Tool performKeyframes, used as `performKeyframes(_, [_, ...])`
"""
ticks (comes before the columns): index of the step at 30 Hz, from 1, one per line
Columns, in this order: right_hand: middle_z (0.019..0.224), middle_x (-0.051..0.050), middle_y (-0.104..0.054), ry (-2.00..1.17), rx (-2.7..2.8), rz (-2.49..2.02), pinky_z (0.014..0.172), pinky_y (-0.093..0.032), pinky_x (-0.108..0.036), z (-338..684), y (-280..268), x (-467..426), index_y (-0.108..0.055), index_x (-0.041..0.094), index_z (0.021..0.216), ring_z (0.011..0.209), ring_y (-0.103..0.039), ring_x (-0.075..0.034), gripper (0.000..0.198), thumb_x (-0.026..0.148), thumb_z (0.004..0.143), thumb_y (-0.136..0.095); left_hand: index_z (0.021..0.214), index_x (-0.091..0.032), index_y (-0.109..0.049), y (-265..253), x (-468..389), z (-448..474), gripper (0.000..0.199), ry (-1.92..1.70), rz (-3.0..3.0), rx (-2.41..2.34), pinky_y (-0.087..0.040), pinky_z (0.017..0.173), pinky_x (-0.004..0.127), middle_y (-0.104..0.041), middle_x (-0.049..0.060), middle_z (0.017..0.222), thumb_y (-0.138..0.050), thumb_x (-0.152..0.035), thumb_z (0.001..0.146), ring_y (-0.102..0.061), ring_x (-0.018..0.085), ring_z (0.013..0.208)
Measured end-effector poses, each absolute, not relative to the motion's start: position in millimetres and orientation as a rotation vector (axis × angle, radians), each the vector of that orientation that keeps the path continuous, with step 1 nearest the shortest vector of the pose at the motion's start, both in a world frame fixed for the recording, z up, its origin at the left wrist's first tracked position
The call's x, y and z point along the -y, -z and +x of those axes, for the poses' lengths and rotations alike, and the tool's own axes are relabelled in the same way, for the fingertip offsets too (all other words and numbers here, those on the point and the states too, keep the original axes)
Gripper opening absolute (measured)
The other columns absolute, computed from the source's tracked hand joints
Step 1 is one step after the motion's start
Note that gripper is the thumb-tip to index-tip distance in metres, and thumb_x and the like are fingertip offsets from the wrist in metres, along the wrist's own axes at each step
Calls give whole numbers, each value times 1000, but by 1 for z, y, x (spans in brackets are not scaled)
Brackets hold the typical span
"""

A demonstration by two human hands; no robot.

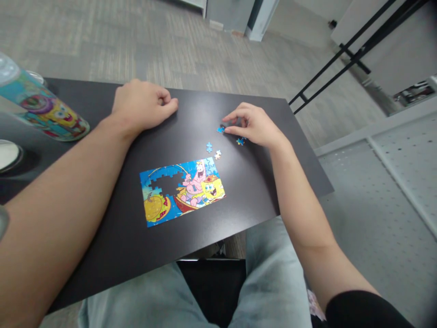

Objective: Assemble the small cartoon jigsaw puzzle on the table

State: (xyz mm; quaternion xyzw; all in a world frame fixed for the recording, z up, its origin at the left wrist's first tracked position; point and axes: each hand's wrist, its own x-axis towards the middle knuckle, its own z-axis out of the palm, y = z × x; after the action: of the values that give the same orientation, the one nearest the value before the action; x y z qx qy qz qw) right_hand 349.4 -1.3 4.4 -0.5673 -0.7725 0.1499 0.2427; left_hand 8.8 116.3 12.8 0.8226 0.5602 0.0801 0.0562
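Observation:
A mostly assembled cartoon jigsaw puzzle [194,205] lies flat on the dark table, with a gap in its upper left middle. My right hand [251,124] is at the far side, thumb and index fingertips pinched at a small blue puzzle piece [220,130]. Under that hand lies another blue and yellow piece [241,141], partly covered. Two more loose pieces, a light blue one [209,147] and a pale one [217,155], rest just above the puzzle. My left hand [145,105] rests near the far edge, loosely curled, with nothing visible in it.
On the left stands a tall cartoon-printed canister [54,109], with a round white-topped object [9,155] nearer me. The dark table [252,196] ends beyond my hands and at the right. A black metal frame [351,54] and a pale perforated panel [382,196] are at the right.

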Motion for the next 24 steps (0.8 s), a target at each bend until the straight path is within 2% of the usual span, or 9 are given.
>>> performKeyframes(4, [121,-9,-83,-529,2123,-1541,93,-58,-44,339,-8,2,-100,27,112,88,-63,-23,11,26,103,-107,110,-29,-91,-12,-118,8,51,-298,2470,-1674,-66,113,57,-94,15,124,-57,-66,112,-86,47,131])
performKeyframes(7, [117,-7,-82,-599,2115,-1519,89,-55,-41,336,-11,4,-99,25,107,85,-63,-21,8,26,103,-106,105,-29,-92,-11,-118,8,46,-358,2431,-1660,-65,114,58,-94,16,122,-64,-66,107,-86,50,131])
performKeyframes(15, [84,2,-79,-821,2004,-1559,76,-48,-38,331,-16,14,-87,25,102,77,-66,-20,19,36,97,-102,99,-30,-89,-8,-120,6,45,-395,2460,-1617,-65,109,58,-94,15,117,-66,-67,109,-84,47,123])
performKeyframes(20, [102,-4,-90,-1017,1972,-1424,76,-54,-36,326,-17,17,-90,23,121,85,-74,-21,41,45,89,-105,103,-30,-92,-7,-119,7,44,-382,2492,-1640,-64,105,54,-96,15,118,-62,-61,114,-84,43,118])
performKeyframes(24, [98,-2,-89,-1083,2058,-1342,72,-52,-35,318,-22,22,-95,25,123,79,-68,-19,35,44,95,-104,105,-32,-95,-4,-121,7,43,-441,2496,-1620,-64,102,51,-96,12,112,-66,-62,112,-84,41,116])
